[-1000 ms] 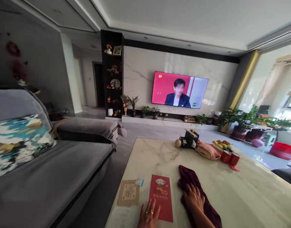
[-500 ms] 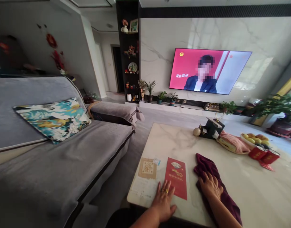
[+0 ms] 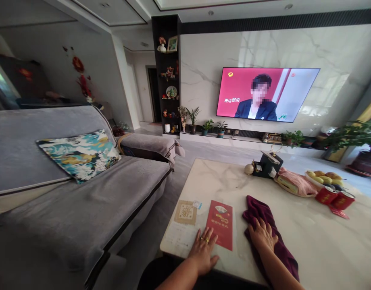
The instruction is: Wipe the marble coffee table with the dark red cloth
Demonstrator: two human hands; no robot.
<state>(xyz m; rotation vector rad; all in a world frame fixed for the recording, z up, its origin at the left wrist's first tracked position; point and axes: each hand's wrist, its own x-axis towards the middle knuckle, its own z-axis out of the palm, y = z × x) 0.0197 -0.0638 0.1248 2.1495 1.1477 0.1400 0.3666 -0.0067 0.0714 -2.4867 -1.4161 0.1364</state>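
Your right hand (image 3: 263, 237) lies flat on the dark purple cloth (image 3: 258, 208), fingers a bit apart, the same as one second ago. The cloth is on the table (image 3: 327, 245), just right of the red card (image 3: 223, 225). Your left hand (image 3: 202, 253) is spread wide, with its fingertips by the card's bottom left corner. Your view has turned left, so the whole bright pillow (image 3: 79, 155) shows now. White writing has come up on the TV (image 3: 240, 90).
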